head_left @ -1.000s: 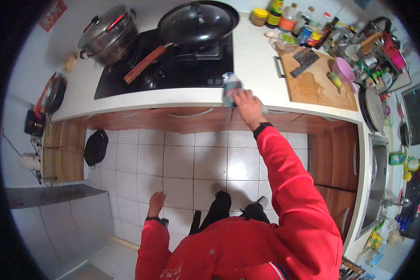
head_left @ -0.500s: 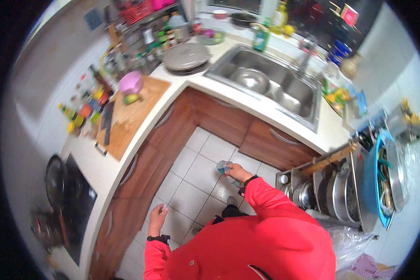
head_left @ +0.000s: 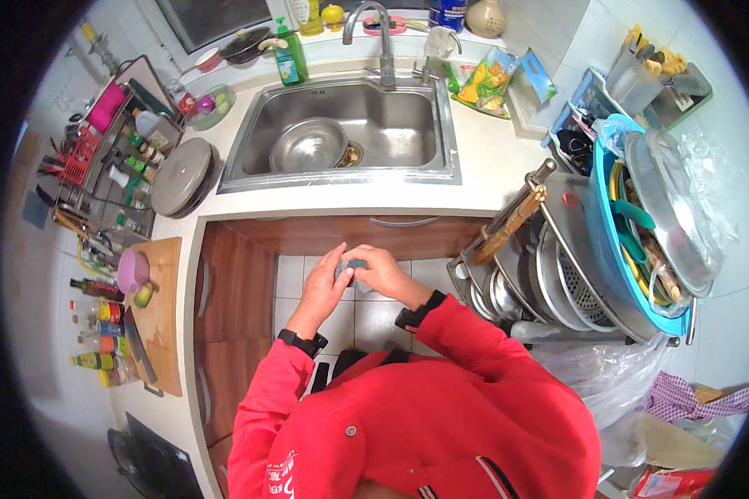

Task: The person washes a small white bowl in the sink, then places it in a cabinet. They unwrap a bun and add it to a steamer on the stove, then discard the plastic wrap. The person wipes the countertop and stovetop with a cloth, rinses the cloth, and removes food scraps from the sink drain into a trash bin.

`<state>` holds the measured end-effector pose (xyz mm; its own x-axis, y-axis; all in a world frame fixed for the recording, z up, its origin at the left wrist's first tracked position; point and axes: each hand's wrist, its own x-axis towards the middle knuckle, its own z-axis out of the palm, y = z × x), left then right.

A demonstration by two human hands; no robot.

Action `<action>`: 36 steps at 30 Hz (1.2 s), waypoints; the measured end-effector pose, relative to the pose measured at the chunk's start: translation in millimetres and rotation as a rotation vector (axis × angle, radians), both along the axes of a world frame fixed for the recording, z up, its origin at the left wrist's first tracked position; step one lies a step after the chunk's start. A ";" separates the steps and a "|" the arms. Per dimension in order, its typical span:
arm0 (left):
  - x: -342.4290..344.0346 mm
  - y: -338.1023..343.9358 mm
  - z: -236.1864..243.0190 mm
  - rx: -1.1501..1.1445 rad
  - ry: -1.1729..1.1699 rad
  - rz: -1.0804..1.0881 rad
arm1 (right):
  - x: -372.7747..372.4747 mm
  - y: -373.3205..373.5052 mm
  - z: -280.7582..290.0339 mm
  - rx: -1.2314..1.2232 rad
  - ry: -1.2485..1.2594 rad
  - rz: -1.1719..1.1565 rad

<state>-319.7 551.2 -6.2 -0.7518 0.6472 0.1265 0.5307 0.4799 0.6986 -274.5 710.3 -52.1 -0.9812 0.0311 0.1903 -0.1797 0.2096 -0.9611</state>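
Note:
My hands meet in front of the sink cabinet, at the middle of the head view. A small, soft-looking grey-green piece point(head_left: 356, 264) is between them, mostly covered, so its kind cannot be made out. My right hand point(head_left: 383, 273) curls over it from the right, fingers closed on it. From the left, my left hand point(head_left: 318, 291) holds its edge between the thumb and the fairly straight fingers. Beyond the hands lies the steel sink point(head_left: 391, 125), with a metal bowl point(head_left: 310, 145) in its left part, below the tap point(head_left: 385, 58).
A green soap bottle point(head_left: 290, 56) stands behind the sink. On the left counter, a knife point(head_left: 140, 345) and a pink bowl point(head_left: 131, 270) rest on a cutting board point(head_left: 165, 333). At the right, a rack holds pans and a blue basin point(head_left: 603, 212).
The view has turned right toward the sink. My left hand, formerly apart and holding nothing visible, has come up to the grey-green piece in my right hand.

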 end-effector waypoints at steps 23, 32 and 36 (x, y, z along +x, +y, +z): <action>-253.4 -42.4 -35.7 -0.025 -0.031 0.073 | -227.5 248.0 7.7 0.993 -0.039 -0.816; -301.6 -79.6 -45.6 -0.023 -0.204 0.159 | -156.4 227.5 -52.2 1.447 -0.311 -0.705; -317.2 -53.8 -49.2 0.110 -0.235 0.096 | -144.7 203.0 -36.1 1.306 -0.448 -0.743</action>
<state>-636.9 497.5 -55.3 -0.8262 0.5633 0.0067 0.3033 0.4348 0.8479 -419.2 913.2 -88.2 -0.8036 0.5677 0.1788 0.5776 0.8163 0.0040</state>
